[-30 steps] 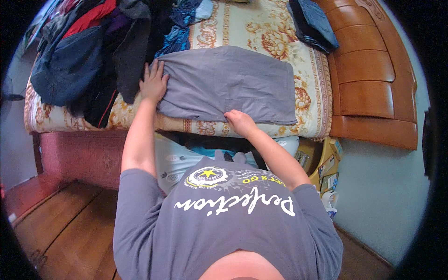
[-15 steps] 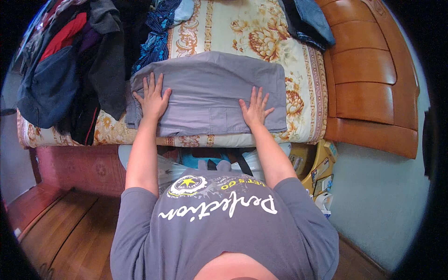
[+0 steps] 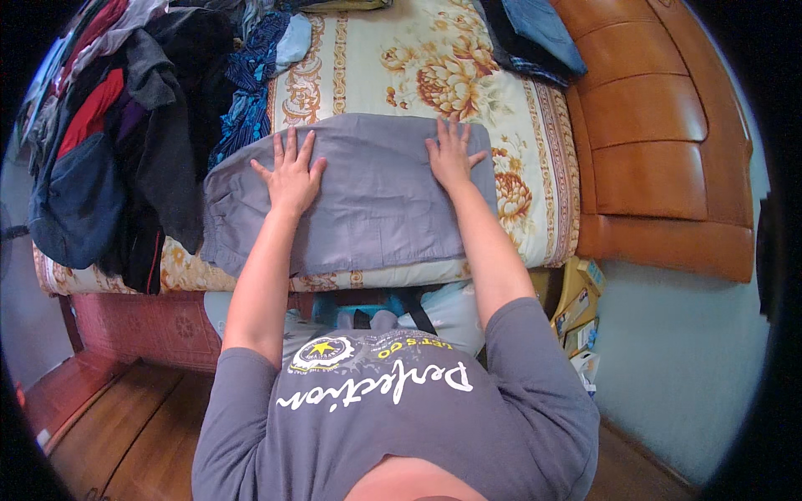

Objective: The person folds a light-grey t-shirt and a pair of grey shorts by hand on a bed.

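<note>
A pair of grey trousers (image 3: 368, 209), folded lengthwise, lies flat across the near side of the bed. A gathered cuff shows at its left end and a pocket seam towards the right. My left hand (image 3: 292, 175) rests palm down on the left part of the cloth, fingers spread. Near the far right corner, my right hand (image 3: 454, 159) also presses flat on the trousers with its fingers apart. Neither hand grips the fabric.
A heap of dark clothes (image 3: 125, 159) covers the bed's left side, with a blue patterned garment (image 3: 246, 96) beside it. Folded jeans (image 3: 535, 37) lie at the far right. The bed's brown padded headboard (image 3: 652, 167) stands on the right, above a yellow shelf (image 3: 572, 292) holding small items.
My right hand has slid away from me towards the far edge of the trousers. My left hand has shifted slightly right along the cloth. The whole view has also moved a little.
</note>
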A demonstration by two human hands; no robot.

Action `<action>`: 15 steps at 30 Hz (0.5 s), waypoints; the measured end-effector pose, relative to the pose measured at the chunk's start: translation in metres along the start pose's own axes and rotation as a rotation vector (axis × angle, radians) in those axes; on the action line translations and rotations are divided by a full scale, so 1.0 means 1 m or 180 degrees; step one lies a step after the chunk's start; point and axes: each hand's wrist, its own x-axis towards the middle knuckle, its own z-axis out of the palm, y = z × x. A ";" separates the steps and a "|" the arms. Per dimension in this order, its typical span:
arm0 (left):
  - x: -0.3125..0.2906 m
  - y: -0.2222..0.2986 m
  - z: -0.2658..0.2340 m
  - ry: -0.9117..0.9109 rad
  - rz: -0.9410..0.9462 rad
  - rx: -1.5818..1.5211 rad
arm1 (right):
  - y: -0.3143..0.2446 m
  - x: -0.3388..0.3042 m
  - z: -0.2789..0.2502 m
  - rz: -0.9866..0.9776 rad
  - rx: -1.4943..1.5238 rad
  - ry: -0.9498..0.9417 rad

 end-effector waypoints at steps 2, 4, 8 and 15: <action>0.004 -0.016 0.020 -0.0137 -0.0178 -0.0017 | 0.017 0.013 0.009 0.0156 -0.0142 -0.0038; 0.002 -0.022 0.029 -0.0057 -0.0227 0.0097 | 0.034 0.011 0.019 0.0327 -0.0361 0.0170; 0.002 -0.017 0.032 0.0000 -0.0211 0.0177 | 0.047 0.008 0.040 0.0487 -0.0532 0.0729; 0.003 -0.022 0.036 -0.0042 -0.0196 0.0235 | 0.049 0.004 0.034 0.0741 0.0533 0.1304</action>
